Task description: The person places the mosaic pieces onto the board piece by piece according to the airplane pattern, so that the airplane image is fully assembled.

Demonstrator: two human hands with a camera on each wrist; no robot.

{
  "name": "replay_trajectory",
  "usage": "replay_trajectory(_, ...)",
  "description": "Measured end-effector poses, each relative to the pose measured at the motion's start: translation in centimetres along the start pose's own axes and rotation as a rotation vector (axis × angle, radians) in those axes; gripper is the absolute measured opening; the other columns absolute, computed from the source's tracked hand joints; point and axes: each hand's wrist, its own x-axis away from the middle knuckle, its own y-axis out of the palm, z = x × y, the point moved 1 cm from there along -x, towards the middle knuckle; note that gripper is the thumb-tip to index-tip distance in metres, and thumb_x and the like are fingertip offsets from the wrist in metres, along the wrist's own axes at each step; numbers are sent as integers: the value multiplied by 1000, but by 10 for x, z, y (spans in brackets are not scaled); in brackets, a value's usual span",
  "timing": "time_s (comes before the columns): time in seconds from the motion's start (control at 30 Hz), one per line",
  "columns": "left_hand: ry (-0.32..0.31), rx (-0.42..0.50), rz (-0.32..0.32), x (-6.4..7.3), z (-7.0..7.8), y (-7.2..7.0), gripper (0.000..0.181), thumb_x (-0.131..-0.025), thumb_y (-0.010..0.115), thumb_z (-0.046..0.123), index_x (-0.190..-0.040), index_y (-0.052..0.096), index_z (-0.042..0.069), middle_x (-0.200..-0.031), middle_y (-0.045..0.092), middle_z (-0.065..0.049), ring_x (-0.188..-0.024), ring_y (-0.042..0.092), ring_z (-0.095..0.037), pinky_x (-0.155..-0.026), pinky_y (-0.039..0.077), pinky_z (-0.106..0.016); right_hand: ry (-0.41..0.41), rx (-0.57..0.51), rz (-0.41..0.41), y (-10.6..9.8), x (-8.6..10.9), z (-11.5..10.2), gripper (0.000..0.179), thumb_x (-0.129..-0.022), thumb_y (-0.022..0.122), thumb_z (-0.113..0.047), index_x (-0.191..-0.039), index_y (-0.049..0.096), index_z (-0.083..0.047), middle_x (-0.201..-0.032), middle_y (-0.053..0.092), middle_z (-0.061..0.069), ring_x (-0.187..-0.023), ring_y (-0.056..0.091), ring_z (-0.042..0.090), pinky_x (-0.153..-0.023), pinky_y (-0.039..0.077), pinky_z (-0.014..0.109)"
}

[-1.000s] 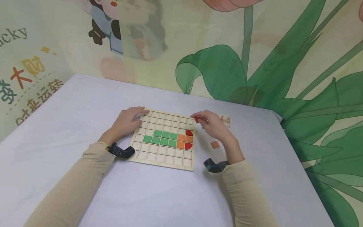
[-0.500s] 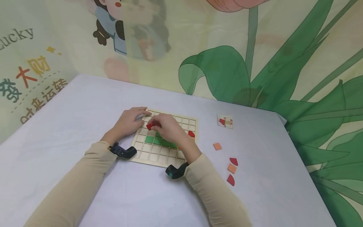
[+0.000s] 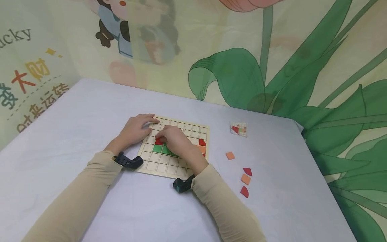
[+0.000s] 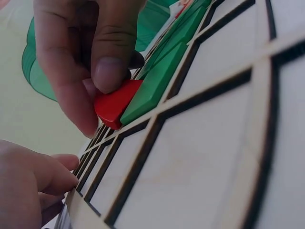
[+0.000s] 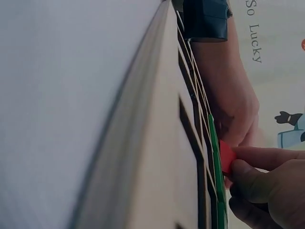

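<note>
A wooden grid board (image 3: 158,167) lies on the white table. My left hand (image 3: 137,129) rests on its far left edge with relaxed fingers. Thumb and fingers of my right hand (image 3: 176,140) pinch a red quarter-round tile (image 4: 114,102) above the left end of the green tiles (image 3: 157,148). In the left wrist view the red tile touches a green tile's side and sits tilted; whether it is fully down in its cell I cannot tell. An orange tile (image 3: 202,149) and another red tile (image 3: 202,142) lie at the board's right side, some tiles hidden by my right hand.
Right of the board are a loose orange tile (image 3: 230,155), a red tile (image 3: 247,171), a second orange tile (image 3: 246,179) and another red one (image 3: 244,191). A small pattern card (image 3: 242,130) with a red piece on it lies behind them.
My right hand has carried the red tile from beside the card leftward over the board, then lowered it to the left end of the green tiles. My left hand has stayed put.
</note>
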Motion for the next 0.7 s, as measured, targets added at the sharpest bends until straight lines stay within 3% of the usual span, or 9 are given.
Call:
replay_trajectory(0.43, -7, 6, 14, 1, 3, 0, 43, -85, 48, 12, -126, 61, 13, -147, 43, -14, -138, 34, -37, -110, 22, -61, 97, 77, 22, 3, -2, -3, 14, -89, 65, -18, -98, 75, -15, -91, 70, -3, -88, 66, 9, -78, 52, 16)
replay_trajectory(0.7, -14, 0, -14, 1, 4, -2, 43, -87, 47, 11, -128, 59, 13, -148, 41, -14, -139, 32, -37, -111, 20, -62, 86, 135, 13, 3, 1, -11, 18, -91, 61, -5, -98, 75, -14, -93, 66, -2, -89, 63, 10, -79, 52, 16)
